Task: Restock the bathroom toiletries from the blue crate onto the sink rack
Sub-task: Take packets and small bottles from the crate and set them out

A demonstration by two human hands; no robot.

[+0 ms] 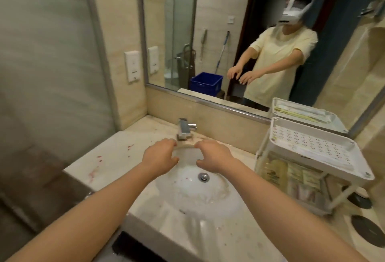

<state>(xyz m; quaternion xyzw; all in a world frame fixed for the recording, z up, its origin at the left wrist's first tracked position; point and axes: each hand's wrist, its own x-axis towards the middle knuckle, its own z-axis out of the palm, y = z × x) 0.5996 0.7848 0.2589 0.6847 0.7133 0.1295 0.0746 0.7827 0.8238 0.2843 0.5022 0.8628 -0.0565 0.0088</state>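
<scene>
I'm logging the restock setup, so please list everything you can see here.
Sink: one, white, centre of counter.
Faucet: one, chrome, behind sink.
Drain plug: one, chrome, sink bottom.
Rack: one, white, two-tier, right of sink.
Packets: several, pale, rack's lower tier.
Blue crate: one, blue, seen only in mirror.
Black discs: two, black, counter far right.
Wall plate: one, white, left of mirror.
Left hand: one, empty, above sink.
Right hand: one, empty, above sink.

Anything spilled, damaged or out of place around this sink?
Yes: red spots and smears mark the countertop left of the basin, with a few specks inside it. What they are cannot be told. The rack looks intact.
</scene>
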